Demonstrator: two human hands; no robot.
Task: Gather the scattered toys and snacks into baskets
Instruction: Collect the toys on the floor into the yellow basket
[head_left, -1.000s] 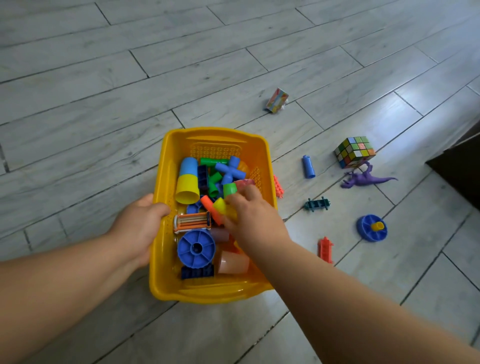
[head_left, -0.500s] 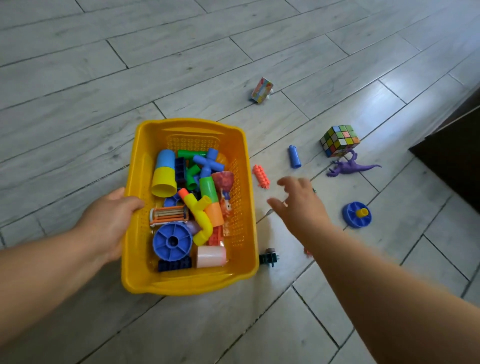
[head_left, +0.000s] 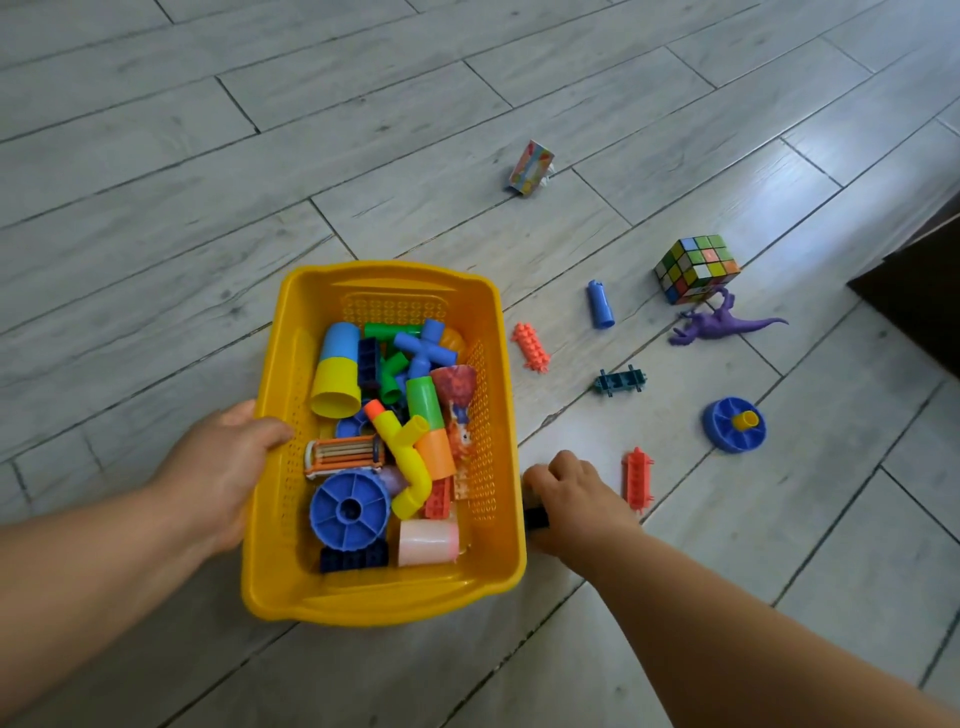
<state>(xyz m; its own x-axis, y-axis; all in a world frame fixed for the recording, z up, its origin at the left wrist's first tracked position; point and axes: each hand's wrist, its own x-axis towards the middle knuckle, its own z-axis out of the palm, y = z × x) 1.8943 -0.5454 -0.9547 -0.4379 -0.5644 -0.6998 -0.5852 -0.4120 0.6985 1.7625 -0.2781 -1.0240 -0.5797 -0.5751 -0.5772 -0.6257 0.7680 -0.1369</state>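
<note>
A yellow basket (head_left: 384, 605) stands on the floor, filled with several plastic tubes, wheels and blocks. My left hand (head_left: 218, 467) grips its left rim, thumb over the edge. Just right of the basket, my right hand (head_left: 576, 504) curls down over a small dark block (head_left: 535, 518) lying on the floor; only the block's end shows. Loose on the floor to the right lie a red connector (head_left: 638, 479), a teal connector (head_left: 622, 382), an orange spiky piece (head_left: 531, 347), a blue tube (head_left: 600, 304), a blue wheel (head_left: 735, 424), a purple dinosaur (head_left: 722, 325) and a colour cube (head_left: 696, 267).
A small colourful snack packet (head_left: 531, 169) lies farther off on the grey plank floor. Dark furniture (head_left: 914, 291) fills the right edge, close to the dinosaur and cube.
My right hand left the basket, swung out over the floor, then came back down beside the basket's right wall onto the dark block. My left hand kept its hold on the rim.
</note>
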